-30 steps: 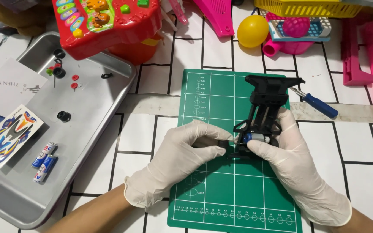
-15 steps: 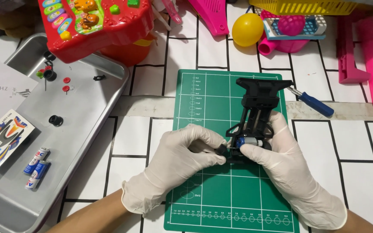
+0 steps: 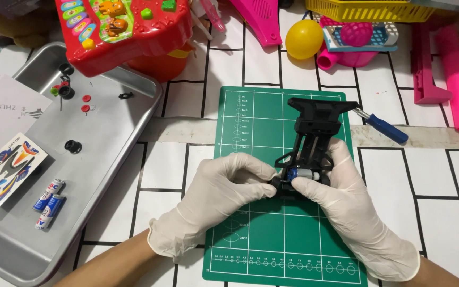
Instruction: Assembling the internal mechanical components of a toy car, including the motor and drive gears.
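Observation:
A black toy-car chassis (image 3: 314, 127) lies on a green cutting mat (image 3: 256, 127). Both my hands wear white gloves. My left hand (image 3: 224, 191) pinches the chassis's near end from the left, its fingers closed on a small black part at the side. My right hand (image 3: 346, 207) grips the same end from the right, thumb by a small blue and silver motor (image 3: 297, 174) seated in the frame. The near end of the chassis is partly hidden by my fingers.
A metal tray (image 3: 118, 154) on the left holds small black wheels (image 3: 73, 146), red bits (image 3: 86, 98), batteries (image 3: 49, 203), a sticker sheet (image 3: 3, 172) and paper. A blue-handled screwdriver (image 3: 386, 127) lies right of the mat. Red, pink and yellow toys crowd the far edge.
The view has shifted slightly. Both hands stay closed on the chassis's near end, with only small finger movement around the motor.

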